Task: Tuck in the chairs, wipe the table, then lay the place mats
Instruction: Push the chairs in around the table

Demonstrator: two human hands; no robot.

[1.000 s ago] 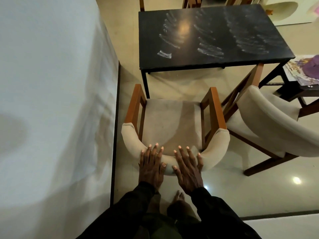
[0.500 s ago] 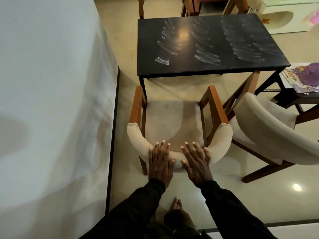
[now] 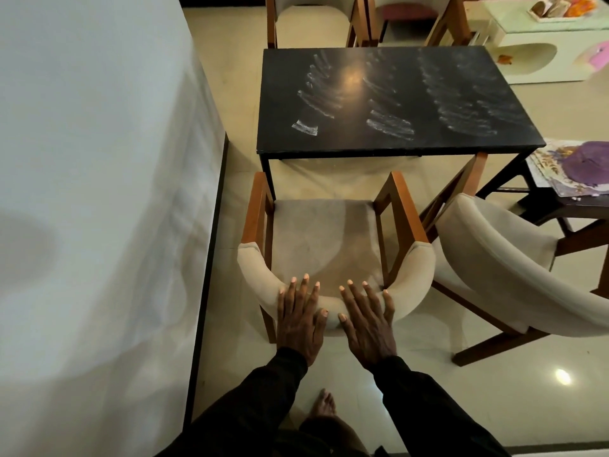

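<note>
A black table with white smear marks stands ahead. In front of it is a wooden armchair with a beige seat and curved padded back, its arm fronts just short of the table's near edge. My left hand and my right hand lie flat side by side on the middle of the chair's back, fingers spread over its top. A second matching chair stands angled to the right, away from the table. Patterned place mats lie on a dark side table at the right, under a purple cloth.
A white wall with a dark skirting runs close along the left of the chair. More chairs stand at the table's far side. A low white table is at the back right. My bare foot is on the shiny floor.
The chair has slid forward toward the table with both hands staying flat on its back. My arms have stretched out further.
</note>
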